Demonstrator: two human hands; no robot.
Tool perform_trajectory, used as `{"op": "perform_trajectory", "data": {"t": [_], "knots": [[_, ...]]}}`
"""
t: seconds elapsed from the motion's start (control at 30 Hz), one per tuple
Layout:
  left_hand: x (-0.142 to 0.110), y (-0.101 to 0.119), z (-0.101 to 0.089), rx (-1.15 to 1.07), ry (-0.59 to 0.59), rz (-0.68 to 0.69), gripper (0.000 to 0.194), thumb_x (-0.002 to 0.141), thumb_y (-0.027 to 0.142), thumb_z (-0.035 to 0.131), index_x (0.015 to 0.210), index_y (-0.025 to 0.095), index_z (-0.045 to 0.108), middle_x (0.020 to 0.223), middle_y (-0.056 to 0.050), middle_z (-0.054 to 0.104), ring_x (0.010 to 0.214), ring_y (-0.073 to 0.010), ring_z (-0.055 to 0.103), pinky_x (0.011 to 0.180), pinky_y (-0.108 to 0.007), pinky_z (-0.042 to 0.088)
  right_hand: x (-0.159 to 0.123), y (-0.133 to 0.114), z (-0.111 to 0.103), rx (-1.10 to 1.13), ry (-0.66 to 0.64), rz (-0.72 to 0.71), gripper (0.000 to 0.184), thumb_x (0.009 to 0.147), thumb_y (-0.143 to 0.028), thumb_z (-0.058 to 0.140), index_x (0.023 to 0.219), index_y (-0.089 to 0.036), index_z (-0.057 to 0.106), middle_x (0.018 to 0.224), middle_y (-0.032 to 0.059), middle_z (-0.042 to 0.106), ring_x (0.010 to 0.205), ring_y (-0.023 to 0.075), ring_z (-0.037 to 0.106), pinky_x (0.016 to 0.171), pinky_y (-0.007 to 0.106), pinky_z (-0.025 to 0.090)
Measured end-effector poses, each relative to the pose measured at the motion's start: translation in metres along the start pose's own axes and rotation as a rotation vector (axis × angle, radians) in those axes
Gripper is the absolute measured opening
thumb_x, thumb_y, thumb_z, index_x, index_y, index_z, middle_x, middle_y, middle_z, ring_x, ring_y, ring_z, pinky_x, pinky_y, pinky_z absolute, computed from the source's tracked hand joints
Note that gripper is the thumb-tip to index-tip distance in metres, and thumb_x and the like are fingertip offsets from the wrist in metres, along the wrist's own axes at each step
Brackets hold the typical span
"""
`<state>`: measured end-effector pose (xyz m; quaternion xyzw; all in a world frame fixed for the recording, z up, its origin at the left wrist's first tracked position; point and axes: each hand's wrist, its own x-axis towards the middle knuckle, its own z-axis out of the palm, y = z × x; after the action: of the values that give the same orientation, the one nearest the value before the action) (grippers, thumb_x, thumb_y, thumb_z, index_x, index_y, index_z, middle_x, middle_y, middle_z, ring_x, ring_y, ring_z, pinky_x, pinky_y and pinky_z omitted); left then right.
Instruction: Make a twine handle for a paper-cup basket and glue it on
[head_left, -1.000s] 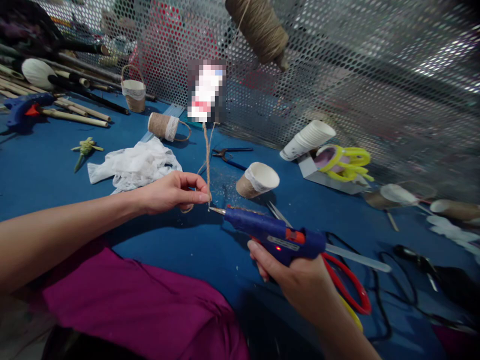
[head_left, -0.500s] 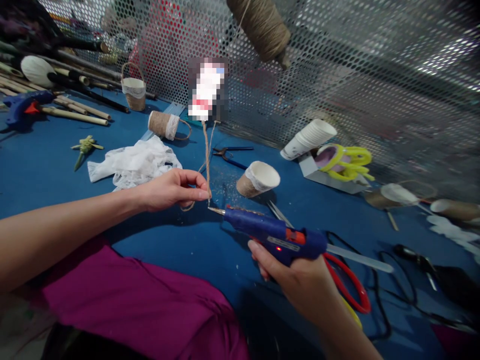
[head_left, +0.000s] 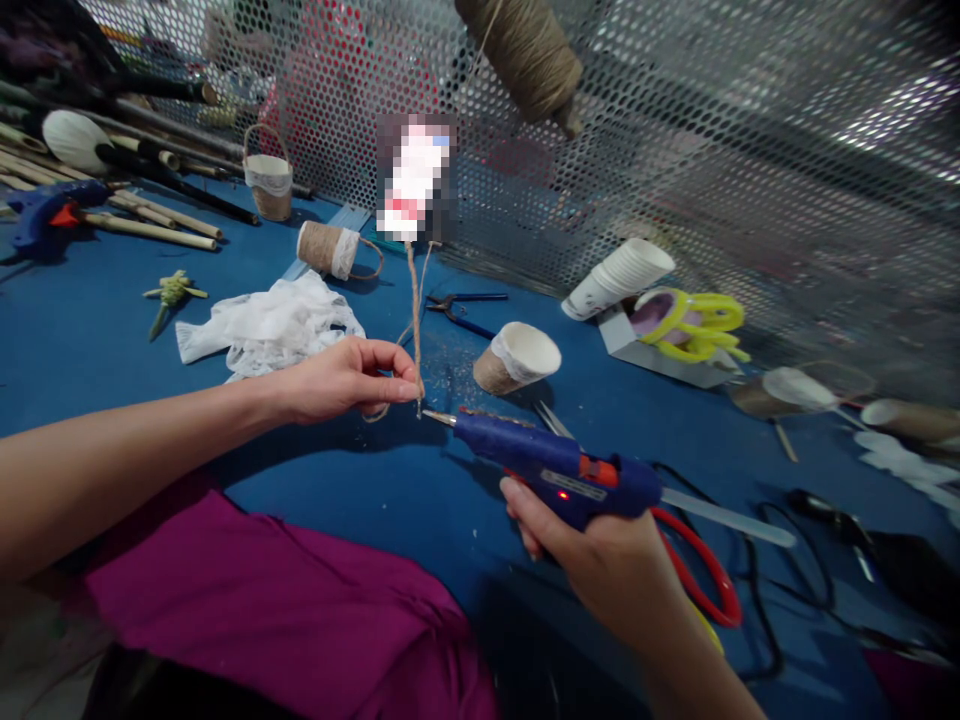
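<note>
Between thumb and fingers, my left hand (head_left: 360, 378) pinches a braided jute cord (head_left: 415, 320) close to its lower end. The cord rises toward the back, and a bit of glue shows at its tip. My right hand (head_left: 577, 535) grips a blue hot glue gun (head_left: 555, 460) by its handle; a red light glows on its side and a clear glue stick (head_left: 727, 515) juts from the back. The metal nozzle points left, just right of the cord's end. Behind the gun, a jute-wrapped paper cup (head_left: 517, 358) with lace round its rim lies tilted.
White lace (head_left: 277, 325) lies heaped beyond my left hand. Blue-handled pliers (head_left: 465, 308), small jute baskets (head_left: 268, 187), stacked paper cups (head_left: 619, 278) and a box of yellow pipe cleaners (head_left: 690, 325) stand farther back. Red-handled scissors (head_left: 709, 575) are under my right arm. A twine spool (head_left: 525, 55) hangs on the mesh.
The glue gun has drawn slightly to the right, so its nozzle sits a little away from the cord's end. My left hand holds the cord almost still.
</note>
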<state>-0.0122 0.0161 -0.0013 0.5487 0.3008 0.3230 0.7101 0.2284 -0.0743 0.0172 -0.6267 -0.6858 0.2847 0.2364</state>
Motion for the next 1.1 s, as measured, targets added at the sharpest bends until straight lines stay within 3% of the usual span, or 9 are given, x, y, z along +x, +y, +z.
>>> {"op": "perform_trajectory", "data": {"t": [0.27, 0.6, 0.87, 1.1], "knots": [[-0.001, 0.001, 0.003, 0.017, -0.016, -0.021, 0.011, 0.069, 0.020, 0.065, 0.068, 0.013, 0.056, 0.055, 0.006, 0.049, 0.044, -0.0040, 0.038, 0.043, -0.019, 0.027, 0.003, 0.014, 0.000, -0.016, -0.016, -0.048, 0.016, 0.072, -0.033, 0.059, 0.058, -0.026, 0.062, 0.046, -0.0007, 0.058, 0.043, 0.0167, 0.058, 0.047, 0.029, 0.048], [-0.001, 0.000, 0.003, 0.031, -0.028, -0.020, 0.012, 0.069, 0.020, 0.064, 0.069, 0.013, 0.055, 0.055, 0.006, 0.048, 0.043, -0.0036, 0.038, 0.042, -0.019, 0.026, 0.000, -0.004, 0.000, -0.038, 0.002, -0.011, 0.028, 0.075, -0.040, 0.055, 0.052, -0.024, 0.056, 0.044, -0.0013, 0.056, 0.042, 0.0147, 0.055, 0.049, 0.027, 0.049], [0.000, 0.000, 0.003, 0.026, -0.026, -0.008, 0.011, 0.071, 0.019, 0.063, 0.069, 0.012, 0.055, 0.055, 0.007, 0.048, 0.044, -0.0034, 0.039, 0.043, -0.019, 0.026, -0.001, -0.004, -0.001, -0.056, -0.061, 0.064, 0.032, 0.076, -0.042, 0.055, 0.050, -0.024, 0.049, 0.046, -0.0005, 0.057, 0.044, 0.0150, 0.057, 0.052, 0.028, 0.049], [0.001, -0.002, 0.002, 0.015, -0.015, -0.006, 0.010, 0.071, 0.018, 0.062, 0.069, 0.013, 0.055, 0.055, 0.006, 0.048, 0.043, -0.0034, 0.039, 0.043, -0.019, 0.027, -0.001, 0.005, -0.001, -0.171, -0.020, -0.121, 0.025, 0.074, -0.035, 0.055, 0.052, -0.025, 0.057, 0.045, -0.0009, 0.058, 0.046, 0.0167, 0.057, 0.057, 0.032, 0.049]]}}
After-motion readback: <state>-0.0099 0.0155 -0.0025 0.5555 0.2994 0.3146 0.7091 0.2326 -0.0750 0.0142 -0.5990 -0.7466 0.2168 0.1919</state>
